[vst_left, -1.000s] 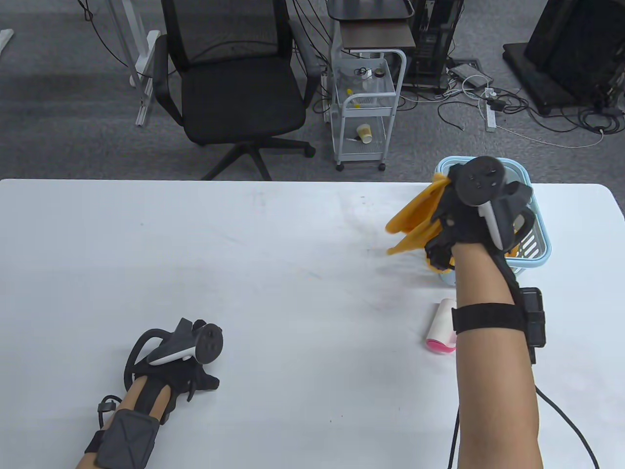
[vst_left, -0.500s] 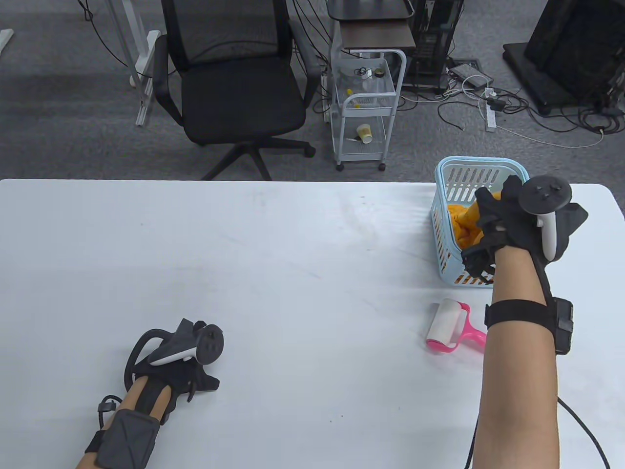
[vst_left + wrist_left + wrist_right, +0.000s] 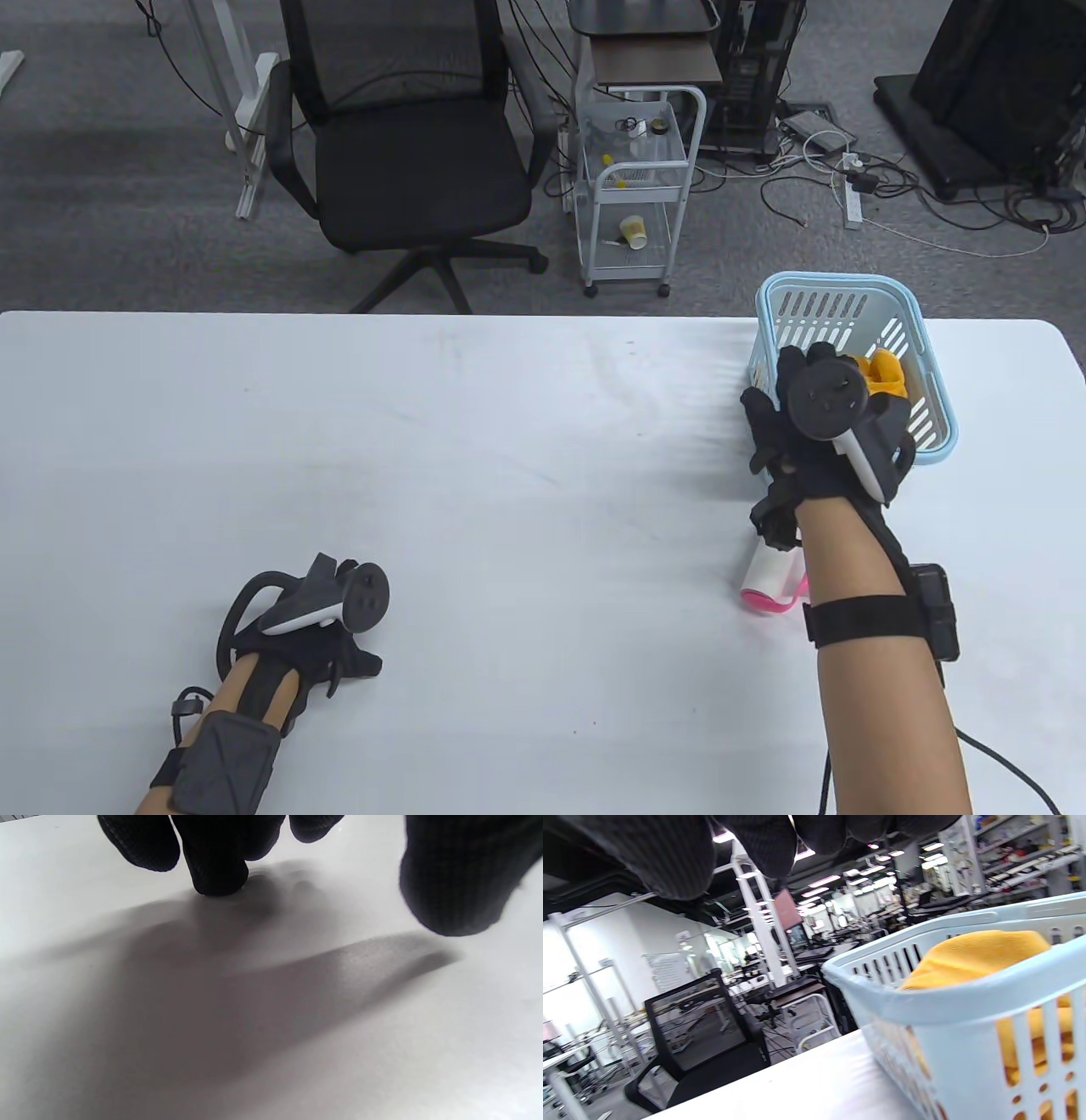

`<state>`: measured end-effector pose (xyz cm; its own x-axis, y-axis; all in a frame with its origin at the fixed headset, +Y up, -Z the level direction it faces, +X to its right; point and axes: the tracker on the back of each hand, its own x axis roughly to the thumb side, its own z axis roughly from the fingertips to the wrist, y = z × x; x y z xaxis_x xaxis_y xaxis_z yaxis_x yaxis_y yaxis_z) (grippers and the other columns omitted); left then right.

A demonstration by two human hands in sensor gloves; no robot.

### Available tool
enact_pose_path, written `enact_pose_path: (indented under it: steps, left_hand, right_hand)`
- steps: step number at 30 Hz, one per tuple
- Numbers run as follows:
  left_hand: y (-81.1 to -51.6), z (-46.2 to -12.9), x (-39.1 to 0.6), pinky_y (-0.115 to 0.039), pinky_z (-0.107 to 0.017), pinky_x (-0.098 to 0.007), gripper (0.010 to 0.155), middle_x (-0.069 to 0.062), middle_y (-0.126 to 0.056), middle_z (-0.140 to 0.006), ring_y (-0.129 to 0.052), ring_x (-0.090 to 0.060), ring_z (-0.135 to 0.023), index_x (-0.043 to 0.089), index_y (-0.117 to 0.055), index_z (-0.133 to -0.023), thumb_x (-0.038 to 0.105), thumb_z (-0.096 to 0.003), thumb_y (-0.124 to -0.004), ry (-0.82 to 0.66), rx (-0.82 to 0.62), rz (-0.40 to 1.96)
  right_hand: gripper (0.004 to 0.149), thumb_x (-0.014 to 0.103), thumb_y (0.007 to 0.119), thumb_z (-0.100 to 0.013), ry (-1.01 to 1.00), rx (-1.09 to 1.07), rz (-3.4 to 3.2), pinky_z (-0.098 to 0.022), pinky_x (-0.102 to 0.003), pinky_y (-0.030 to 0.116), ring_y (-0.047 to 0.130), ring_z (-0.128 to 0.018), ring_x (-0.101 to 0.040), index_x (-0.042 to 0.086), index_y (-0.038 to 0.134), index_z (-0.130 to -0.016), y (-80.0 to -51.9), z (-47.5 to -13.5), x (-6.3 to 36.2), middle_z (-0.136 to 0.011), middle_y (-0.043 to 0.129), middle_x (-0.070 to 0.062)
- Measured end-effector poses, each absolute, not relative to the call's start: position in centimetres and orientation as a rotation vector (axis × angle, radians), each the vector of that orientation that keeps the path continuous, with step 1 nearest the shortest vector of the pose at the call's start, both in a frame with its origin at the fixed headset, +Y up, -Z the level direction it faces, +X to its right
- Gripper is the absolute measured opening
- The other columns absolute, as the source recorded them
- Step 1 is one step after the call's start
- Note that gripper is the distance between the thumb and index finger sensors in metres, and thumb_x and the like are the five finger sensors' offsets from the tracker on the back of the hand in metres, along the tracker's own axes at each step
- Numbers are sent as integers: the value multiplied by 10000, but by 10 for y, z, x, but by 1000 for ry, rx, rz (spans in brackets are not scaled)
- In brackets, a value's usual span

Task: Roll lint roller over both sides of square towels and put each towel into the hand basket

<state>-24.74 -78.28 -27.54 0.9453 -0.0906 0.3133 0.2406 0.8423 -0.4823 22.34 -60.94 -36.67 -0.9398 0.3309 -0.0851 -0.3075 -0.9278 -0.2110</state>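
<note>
The soft orange cloth towel [image 3: 882, 373] lies bunched inside the pale blue slotted plastic basket [image 3: 937, 424] at right of frame; it looks light and limp, best pinched at a fold. The right hand [image 3: 814, 441] hovers empty, fingers loose, at the basket's near side. The left hand [image 3: 314, 628] rests relaxed on the white table [image 3: 475, 475], lower left.

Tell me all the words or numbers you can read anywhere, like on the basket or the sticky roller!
There are none that can be read.
The blue basket: plain slotted plastic, no label showing.
The lint roller: white roll, pink handle, no print visible.
The whiteboard far back in the right wrist view: marks too small and blurred to read.
The paper cup on the white cart: too small to tell.
</note>
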Motion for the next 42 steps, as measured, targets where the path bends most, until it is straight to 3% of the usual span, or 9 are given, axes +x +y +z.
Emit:
enact_pose_path:
  steps: [9, 15, 19, 24, 28, 33, 38, 42]
  left_hand:
    - [-783, -276, -247, -576, -750, -652, 949, -119, -432, -1206, -719, -408, -1044, 295, -405, -1088, 653, -344, -873, -275, -538, -174]
    - [-774, -281, -247, -581, -743, -646, 869, -142, -368, -1204, -749, -392, -1023, 275, -344, -1093, 650, -422, -748, -205, -489, -41]
    - [-731, -280, -230, -571, -741, -651, 839, -140, -379, -1207, -638, -437, -1082, 270, -364, -1097, 640, -439, -729, -168, -312, 38]
    - [-653, -265, -175, -528, -749, -661, 782, -142, -373, -1214, -494, -476, -1117, 263, -398, -1107, 616, -477, -698, -208, -72, 127]
    - [-624, -253, -129, -495, -759, -652, 756, -143, -348, -1217, -419, -473, -1126, 261, -406, -1110, 609, -491, -669, -231, 76, 88]
    - [-647, -247, -95, -457, -759, -631, 701, -136, -342, -1211, -383, -455, -1124, 259, -439, -1102, 574, -508, -637, -229, 156, 99]
    - [-699, -253, -78, -415, -749, -608, 653, -110, -296, -1204, -304, -428, -1113, 271, -428, -1095, 549, -519, -561, -226, 126, 9]
    - [-714, -251, -70, -362, -743, -598, 649, -100, -245, -1203, -222, -407, -1105, 275, -387, -1095, 554, -521, -505, -240, 116, -15]
  right_hand:
    - [702, 508, 747, -550, -353, 50, 2936, -675, -634, 485, 351, -1028, -479, 112, 569, -1101, -657, -300, 174, -1144, 417, -186]
    - [676, 487, 728, -562, -404, 84, 3063, -673, -635, 478, 350, -1028, -475, 104, 582, -1100, -698, -280, 170, -1145, 428, -187]
    - [654, 473, 706, -566, -444, 60, 3084, -676, -631, 474, 345, -1030, -466, 109, 582, -1096, -702, -281, 177, -1144, 428, -180]
    - [642, 465, 692, -570, -460, 77, 3052, -677, -627, 470, 338, -1028, -463, 112, 576, -1094, -704, -279, 179, -1143, 421, -176]
    - [642, 460, 688, -569, -431, 112, 3047, -671, -628, 472, 338, -1022, -467, 103, 579, -1091, -708, -277, 176, -1139, 422, -184]
    - [638, 457, 684, -570, -413, 162, 3059, -668, -630, 471, 334, -1017, -469, 99, 581, -1089, -713, -273, 171, -1136, 423, -188]
    - [640, 452, 680, -571, -408, 175, 3065, -664, -633, 459, 315, -1011, -470, 91, 575, -1089, -717, -272, 171, -1135, 404, -194]
    - [642, 445, 664, -574, -390, 185, 3058, -662, -636, 430, 268, -1004, -468, 87, 548, -1093, -724, -271, 168, -1135, 361, -197]
